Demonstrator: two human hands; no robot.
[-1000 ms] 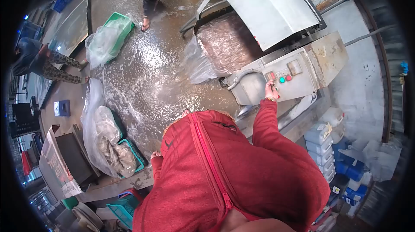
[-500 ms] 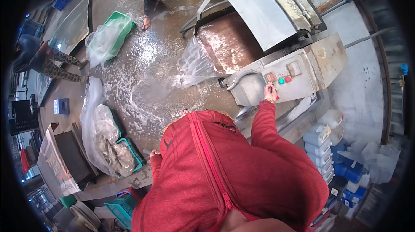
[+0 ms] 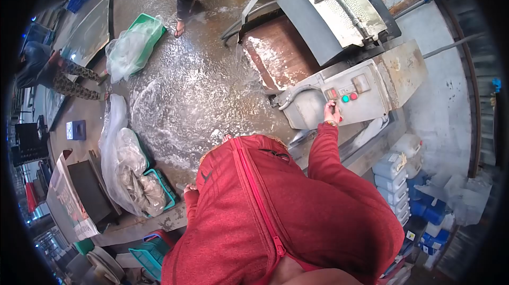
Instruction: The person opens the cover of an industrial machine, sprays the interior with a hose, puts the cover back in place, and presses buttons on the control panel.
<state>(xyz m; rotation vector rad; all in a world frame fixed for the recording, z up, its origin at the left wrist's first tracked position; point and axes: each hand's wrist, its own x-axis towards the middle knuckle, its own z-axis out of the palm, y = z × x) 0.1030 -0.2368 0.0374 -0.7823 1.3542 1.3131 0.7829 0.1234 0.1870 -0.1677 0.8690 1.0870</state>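
On the slanted grey control panel of a big metal machine, my right hand pinches what looks like a dark control knob, its fingers partly hiding it. A green button and a red button sit just above that hand. The machine's drum is tilted, and its wet brown opening faces the floor with white foam and a little water at the lip. My left hand is low by my side, near the concrete ledge; its fingers are too small to read.
Water covers the floor. Plastic-covered baskets stand on it: a green basket and a teal basket. One person stands barefoot in sandals; another bends at the left. Stacked containers are at the right.
The drum has rotated, showing more of its dimpled metal top. The stream from its opening has thinned to a trickle, and the water has spread over the floor. My hands stay nearly in place.
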